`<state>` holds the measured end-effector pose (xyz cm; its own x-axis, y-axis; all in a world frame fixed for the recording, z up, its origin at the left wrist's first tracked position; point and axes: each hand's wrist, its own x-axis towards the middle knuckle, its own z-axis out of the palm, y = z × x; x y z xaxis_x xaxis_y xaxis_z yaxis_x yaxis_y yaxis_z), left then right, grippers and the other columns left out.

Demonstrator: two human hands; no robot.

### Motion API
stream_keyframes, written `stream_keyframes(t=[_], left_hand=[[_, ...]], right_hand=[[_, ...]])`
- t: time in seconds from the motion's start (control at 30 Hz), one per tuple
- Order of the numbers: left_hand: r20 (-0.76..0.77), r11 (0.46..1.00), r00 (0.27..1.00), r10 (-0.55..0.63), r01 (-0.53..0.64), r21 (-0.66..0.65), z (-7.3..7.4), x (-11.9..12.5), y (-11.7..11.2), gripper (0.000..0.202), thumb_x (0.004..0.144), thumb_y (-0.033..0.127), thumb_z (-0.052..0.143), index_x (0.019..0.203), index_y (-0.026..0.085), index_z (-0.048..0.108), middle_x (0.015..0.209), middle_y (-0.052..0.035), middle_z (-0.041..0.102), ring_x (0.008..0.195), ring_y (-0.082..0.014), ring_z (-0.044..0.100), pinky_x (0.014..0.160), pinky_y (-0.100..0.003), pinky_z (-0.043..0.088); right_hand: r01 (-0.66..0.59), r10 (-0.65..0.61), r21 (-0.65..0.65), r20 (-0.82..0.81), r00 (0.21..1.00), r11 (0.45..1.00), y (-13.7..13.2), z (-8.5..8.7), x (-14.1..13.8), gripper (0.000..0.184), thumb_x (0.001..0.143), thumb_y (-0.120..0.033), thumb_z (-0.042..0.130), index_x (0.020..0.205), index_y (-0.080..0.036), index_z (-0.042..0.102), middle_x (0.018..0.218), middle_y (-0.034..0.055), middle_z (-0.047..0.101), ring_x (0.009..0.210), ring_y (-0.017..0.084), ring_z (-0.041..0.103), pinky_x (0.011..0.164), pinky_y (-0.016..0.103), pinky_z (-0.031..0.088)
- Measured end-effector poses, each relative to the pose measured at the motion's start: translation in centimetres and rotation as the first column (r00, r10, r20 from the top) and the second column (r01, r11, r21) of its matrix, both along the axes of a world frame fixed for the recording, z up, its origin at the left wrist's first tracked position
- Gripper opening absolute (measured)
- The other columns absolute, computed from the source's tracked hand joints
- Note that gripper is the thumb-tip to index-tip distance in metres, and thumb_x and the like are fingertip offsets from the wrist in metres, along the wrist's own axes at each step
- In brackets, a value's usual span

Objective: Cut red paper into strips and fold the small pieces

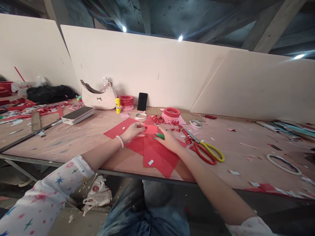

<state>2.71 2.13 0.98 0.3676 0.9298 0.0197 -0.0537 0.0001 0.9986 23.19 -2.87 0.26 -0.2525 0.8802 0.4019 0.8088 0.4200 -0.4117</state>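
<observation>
My left hand (pixel 133 132) rests on the red paper sheets (pixel 152 154), its fingertips on a small pinkish-red paper piece (pixel 150 129). My right hand (pixel 169 141) is beside that piece, its fingers around a small green object (pixel 160 136) whose kind I cannot tell. Several overlapping sheets fan out beneath both hands. To the right of my right hand lie scissors with red and yellow handles (pixel 205 150), their blades among red paper scraps (pixel 188 137).
The plywood table (pixel 221 157) is littered with scraps. Along the back stand a white handbag (pixel 98 97), a yellow glue stick (pixel 118 105), a phone (pixel 142 101) and coiled red paper stacks (pixel 126 103). Tape rolls (pixel 196 123) lie nearby. The table's front edge (pixel 98 171) runs above my lap.
</observation>
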Motion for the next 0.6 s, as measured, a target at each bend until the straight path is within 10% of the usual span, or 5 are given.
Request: stream_keyframes(t=[0.33, 0.6], left_hand=[[0.166, 0.967, 0.976, -0.142, 0.173, -0.186, 0.4, 1.1, -1.7, 0.022, 0.069, 0.018, 0.073, 0.081, 0.014, 0.055, 0.080, 0.0003, 0.062, 0.066, -0.0089, 0.064, 0.062, -0.018, 0.052], [0.014, 0.916, 0.918, -0.397, 0.397, -0.058, 0.4, 0.8, -2.3, 0.026, 0.072, 0.032, 0.069, 0.088, 0.016, 0.057, 0.090, -0.0041, 0.065, 0.088, -0.0174, 0.064, 0.069, -0.024, 0.051]], right_hand=[[-0.327, 0.249, -0.055, -0.531, 0.810, 0.943, -0.3, 0.9, -0.4, 0.040, 0.075, -0.028, 0.060, 0.115, -0.023, 0.055, 0.119, 0.0057, 0.057, 0.107, 0.021, 0.053, 0.090, 0.037, 0.042], [-0.293, 0.211, -0.042, -0.599, 0.772, 0.955, -0.6, 1.7, -0.7, 0.015, 0.073, -0.032, 0.062, 0.082, -0.020, 0.063, 0.090, 0.0034, 0.065, 0.086, 0.019, 0.058, 0.081, 0.033, 0.043]])
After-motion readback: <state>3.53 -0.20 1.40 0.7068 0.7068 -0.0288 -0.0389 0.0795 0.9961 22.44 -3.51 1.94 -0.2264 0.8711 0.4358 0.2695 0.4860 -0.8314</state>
